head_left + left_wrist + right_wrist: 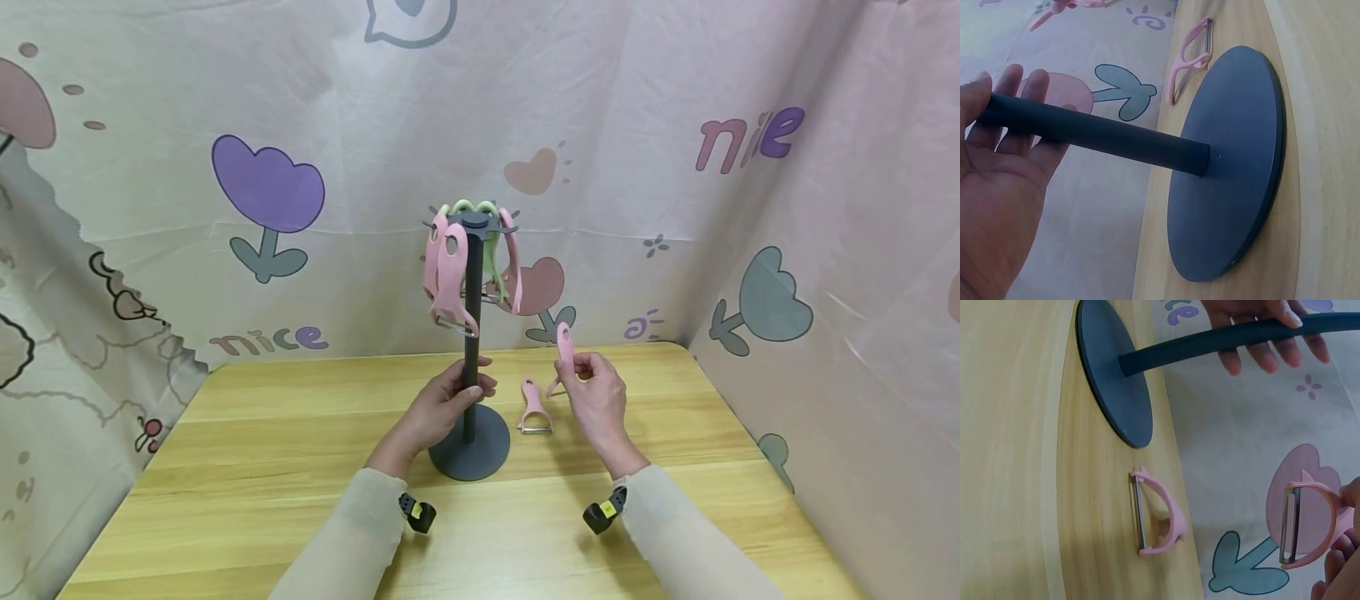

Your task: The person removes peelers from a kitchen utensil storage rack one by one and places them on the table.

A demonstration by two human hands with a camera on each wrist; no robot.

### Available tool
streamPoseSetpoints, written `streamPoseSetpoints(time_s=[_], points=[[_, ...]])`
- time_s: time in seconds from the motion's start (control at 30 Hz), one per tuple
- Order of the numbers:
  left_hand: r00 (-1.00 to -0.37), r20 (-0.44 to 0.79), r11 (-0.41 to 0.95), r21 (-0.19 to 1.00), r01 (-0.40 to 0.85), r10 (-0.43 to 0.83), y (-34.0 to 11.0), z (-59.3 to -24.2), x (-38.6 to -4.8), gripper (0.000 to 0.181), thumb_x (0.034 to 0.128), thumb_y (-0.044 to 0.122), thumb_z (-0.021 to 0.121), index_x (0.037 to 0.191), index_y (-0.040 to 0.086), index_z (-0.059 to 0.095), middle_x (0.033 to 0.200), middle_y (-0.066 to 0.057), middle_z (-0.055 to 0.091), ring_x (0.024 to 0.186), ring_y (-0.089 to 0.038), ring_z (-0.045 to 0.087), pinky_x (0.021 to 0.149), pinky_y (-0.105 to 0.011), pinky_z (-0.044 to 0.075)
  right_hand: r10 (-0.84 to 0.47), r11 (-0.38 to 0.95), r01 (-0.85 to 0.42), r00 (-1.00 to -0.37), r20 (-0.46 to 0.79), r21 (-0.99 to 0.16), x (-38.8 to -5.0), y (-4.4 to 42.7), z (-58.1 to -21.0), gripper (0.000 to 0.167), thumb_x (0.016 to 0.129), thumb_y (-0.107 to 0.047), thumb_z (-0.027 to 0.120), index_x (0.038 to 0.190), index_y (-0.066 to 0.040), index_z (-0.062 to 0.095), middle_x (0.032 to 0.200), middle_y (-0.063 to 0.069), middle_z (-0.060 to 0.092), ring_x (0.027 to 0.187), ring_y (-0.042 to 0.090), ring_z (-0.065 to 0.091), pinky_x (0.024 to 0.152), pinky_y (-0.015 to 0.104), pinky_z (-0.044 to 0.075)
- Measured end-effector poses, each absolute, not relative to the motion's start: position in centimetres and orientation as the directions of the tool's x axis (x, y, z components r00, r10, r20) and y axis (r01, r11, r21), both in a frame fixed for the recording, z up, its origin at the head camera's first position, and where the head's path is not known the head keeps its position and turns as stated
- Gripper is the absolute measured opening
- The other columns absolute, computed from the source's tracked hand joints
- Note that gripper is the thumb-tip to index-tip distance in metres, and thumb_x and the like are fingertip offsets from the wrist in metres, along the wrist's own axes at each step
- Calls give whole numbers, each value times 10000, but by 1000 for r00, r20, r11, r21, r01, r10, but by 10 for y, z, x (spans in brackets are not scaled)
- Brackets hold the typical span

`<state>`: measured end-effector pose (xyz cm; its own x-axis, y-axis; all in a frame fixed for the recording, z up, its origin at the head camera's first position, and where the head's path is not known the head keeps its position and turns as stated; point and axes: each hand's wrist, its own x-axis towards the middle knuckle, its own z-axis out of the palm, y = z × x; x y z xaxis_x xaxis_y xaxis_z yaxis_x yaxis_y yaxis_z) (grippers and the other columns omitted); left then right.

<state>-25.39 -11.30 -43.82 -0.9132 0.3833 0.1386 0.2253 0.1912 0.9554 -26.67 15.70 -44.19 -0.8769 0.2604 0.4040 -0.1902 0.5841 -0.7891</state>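
Observation:
My left hand (pixel 431 412) grips the dark grey pole (pixel 474 333) of an upright stand, with the thumb in front and the fingers behind. The round base (pixel 480 458) of that stand rests on the table. To its right, my right hand (pixel 602 400) pinches a pink peeler (pixel 565 343) by the handle, off the tabletop; the right wrist view shows its blade end pointing away from the fingers. Another pink peeler (pixel 529 393) lies on the table between the base and my right hand. Pink peelers (pixel 452 271) and green peelers (pixel 491 258) hang from hooks at the stand's top.
The wooden table (pixel 262 467) ends against a printed curtain (pixel 390 167) at the back, and more curtain stands at both sides. Small black cameras (pixel 600 517) are strapped to both wrists.

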Motion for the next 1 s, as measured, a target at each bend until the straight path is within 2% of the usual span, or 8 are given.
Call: streamPoseSetpoints(time_s=[0.33, 0.57, 0.77, 1.0], points=[[-910, 148, 189, 953, 235, 387, -114, -440, -254, 447, 1096, 200, 586, 1534, 220, 499, 1306, -64, 696, 1258, -262, 664, 1155, -553, 477, 257, 631, -96, -910, 324, -770, -274, 162, -453, 298, 974, -342, 737, 1042, -52, 717, 955, 117, 722, 801, 260, 632, 677, 330, 480], [-905, 156, 178, 954, 242, 395, -114, -441, -255, 456, 1095, 202, 588, 1540, 194, 493, 1305, -70, 694, 1261, -263, 661, 1159, -549, 474, 260, 672, -38, -923, 284, -739, -281, 169, -462, 306, 962, -354, 734, 1022, -55, 710, 937, 107, 730, 787, 257, 638, 683, 340, 476], [-906, 156, 179, 954, 242, 394, -114, -441, -255, 450, 1096, 207, 588, 1536, 198, 496, 1299, -64, 699, 1256, -259, 661, 1159, -552, 472, 239, 711, -7, -938, 252, -703, -284, 175, -467, 322, 949, -357, 730, 1004, -41, 698, 909, 115, 719, 754, 258, 624, 644, 339, 470], [-907, 160, 180, 953, 245, 389, -114, -441, -254, 436, 1097, 203, 584, 1525, 224, 506, 1303, -64, 699, 1259, -263, 660, 1159, -555, 472, 225, 732, 62, -962, 156, -678, -287, 180, -472, 309, 960, -362, 733, 974, -57, 687, 835, 92, 701, 678, 225, 592, 576, 318, 435]])
